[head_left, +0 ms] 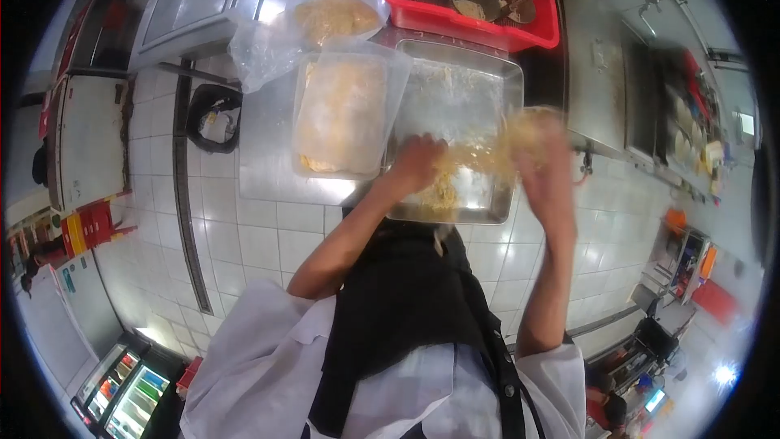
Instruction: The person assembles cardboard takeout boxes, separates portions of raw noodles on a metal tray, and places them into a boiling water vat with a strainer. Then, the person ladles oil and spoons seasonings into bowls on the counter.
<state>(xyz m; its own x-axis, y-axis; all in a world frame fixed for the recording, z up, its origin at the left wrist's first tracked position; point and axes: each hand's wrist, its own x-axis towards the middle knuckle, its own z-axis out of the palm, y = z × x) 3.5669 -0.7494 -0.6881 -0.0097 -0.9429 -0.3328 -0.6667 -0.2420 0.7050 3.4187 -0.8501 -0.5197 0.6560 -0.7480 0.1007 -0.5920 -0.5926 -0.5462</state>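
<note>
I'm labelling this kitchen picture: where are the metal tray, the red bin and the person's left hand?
Metal tray (467, 102): head view, bare part of its floor.
Red bin (524, 36): head view, near wall.
Left hand (416, 166): head view, back of the hand.

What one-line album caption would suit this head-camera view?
At a metal tray, a blurred right hand holds yellow strands, the left hand close by, a red bin beyond.
</note>
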